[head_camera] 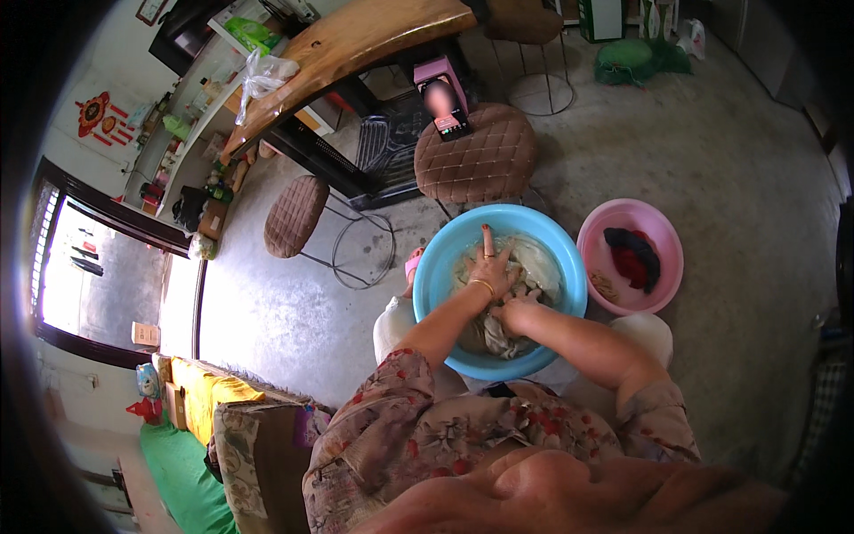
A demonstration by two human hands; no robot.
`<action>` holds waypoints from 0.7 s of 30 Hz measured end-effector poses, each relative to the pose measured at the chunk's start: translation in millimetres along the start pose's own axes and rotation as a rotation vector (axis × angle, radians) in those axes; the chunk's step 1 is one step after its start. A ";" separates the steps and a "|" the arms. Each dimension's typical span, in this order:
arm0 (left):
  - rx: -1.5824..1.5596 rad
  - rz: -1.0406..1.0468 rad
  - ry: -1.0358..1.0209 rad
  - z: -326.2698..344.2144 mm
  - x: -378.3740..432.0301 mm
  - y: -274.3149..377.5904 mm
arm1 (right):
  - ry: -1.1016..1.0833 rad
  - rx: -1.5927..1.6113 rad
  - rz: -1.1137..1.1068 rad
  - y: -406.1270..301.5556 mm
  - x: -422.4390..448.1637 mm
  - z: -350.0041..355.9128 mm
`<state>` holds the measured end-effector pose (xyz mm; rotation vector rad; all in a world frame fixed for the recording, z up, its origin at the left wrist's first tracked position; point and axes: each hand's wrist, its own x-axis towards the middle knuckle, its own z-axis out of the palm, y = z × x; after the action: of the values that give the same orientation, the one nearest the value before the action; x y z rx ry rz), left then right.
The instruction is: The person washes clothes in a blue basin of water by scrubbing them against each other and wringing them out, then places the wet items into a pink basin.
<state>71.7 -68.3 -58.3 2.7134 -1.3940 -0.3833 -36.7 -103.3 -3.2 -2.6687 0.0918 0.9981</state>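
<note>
A blue plastic basin (432, 314) of cloudy water stands between my knees. Pale wet cloth (537, 263) lies in it, with a bunched part (497, 337) towards my body. My left hand (490, 268) rests on the cloth with its fingers spread; it wears a ring and a gold-coloured bracelet. Close beside it, my right hand (517, 314) reaches into the cloth from the right. Its fingers are partly hidden, so I cannot tell whether they grip the fabric.
Right of the basin, a pink plastic tub (670, 294) holds dark and red cloth (630, 257). A quilted stool (477, 163) beyond carries a phone (444, 110) leaning on a pink box (447, 75). Another stool (297, 217) stands left, near a wooden table (373, 43).
</note>
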 end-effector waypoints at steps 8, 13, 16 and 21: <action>0.092 -0.097 -0.191 2.8 22.8 3.3 | -0.004 0.154 -0.081 26.5 20.9 17.3; -0.022 -0.104 0.001 50.9 44.9 -48.0 | 0.012 0.167 -0.036 17.9 12.2 10.9; -0.234 -0.195 -0.033 15.3 35.8 -31.0 | 0.038 0.207 0.007 25.3 7.7 10.0; -0.462 -0.260 0.053 20.5 26.2 -50.9 | 0.149 0.239 0.145 34.3 18.9 19.8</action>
<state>121.4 -58.5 -91.8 2.4891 -0.8107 -0.5634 -40.4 -129.6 -38.2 -2.5383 0.4148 0.7727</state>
